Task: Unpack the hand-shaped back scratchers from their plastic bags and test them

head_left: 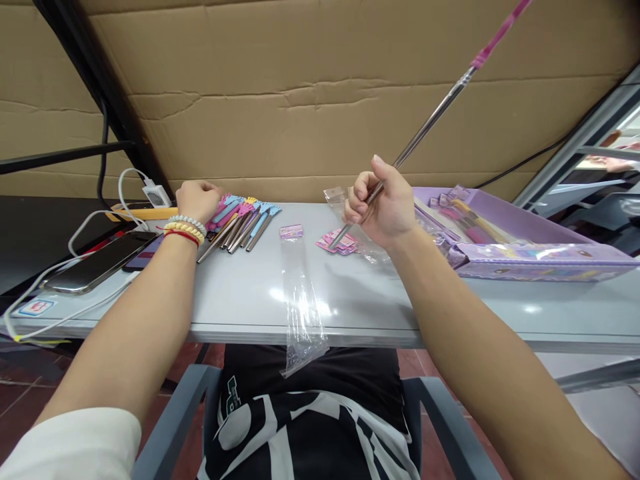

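My right hand [383, 203] is closed round the metal shaft of a telescopic stick [433, 120]. The stick slants up to the right, and its pink end runs out of the top of the view. Its lower tip is over a small pile of pink printed cards [345, 249]. On the left, my left hand [197, 199] has curled fingers at the back of a bunch of similar sticks [240, 227] with pink, blue and yellow ends. What those fingers grip is hidden. Between my hands lies a clear plastic sleeve [300, 287] with a pink card top, hanging over the table's front edge.
A purple box [540, 260] holding packaged sticks stands at the right. More clear wrapping [370, 250] lies beside it. To the left are a phone [100, 263], white cables and a charger [157, 195]. Cardboard [300, 133] walls off the back.
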Demonstrator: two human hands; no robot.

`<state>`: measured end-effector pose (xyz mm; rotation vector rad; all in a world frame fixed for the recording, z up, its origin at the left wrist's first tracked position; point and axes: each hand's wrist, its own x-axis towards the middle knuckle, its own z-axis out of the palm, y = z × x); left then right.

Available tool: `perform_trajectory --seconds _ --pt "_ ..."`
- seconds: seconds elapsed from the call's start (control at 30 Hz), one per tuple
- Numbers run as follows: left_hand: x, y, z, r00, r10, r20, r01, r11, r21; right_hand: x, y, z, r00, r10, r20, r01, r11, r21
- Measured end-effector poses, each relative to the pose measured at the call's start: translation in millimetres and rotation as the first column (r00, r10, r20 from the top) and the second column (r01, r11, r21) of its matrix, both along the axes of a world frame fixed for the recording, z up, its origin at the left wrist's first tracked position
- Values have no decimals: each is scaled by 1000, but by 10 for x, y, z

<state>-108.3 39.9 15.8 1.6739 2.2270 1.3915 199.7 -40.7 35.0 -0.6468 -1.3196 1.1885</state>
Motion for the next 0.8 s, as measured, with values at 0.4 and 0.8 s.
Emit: perform_trajectory --seconds 0.4,0.8 --pt "1271 -644 -167 464 -856 -227 874 484 -38 -120 6 -89 998 -66 0 66 997 41" --pt "959 -465 -135 573 -804 -160 796 592 -123 500 82 245 629 -476 -615 483 859 -172"
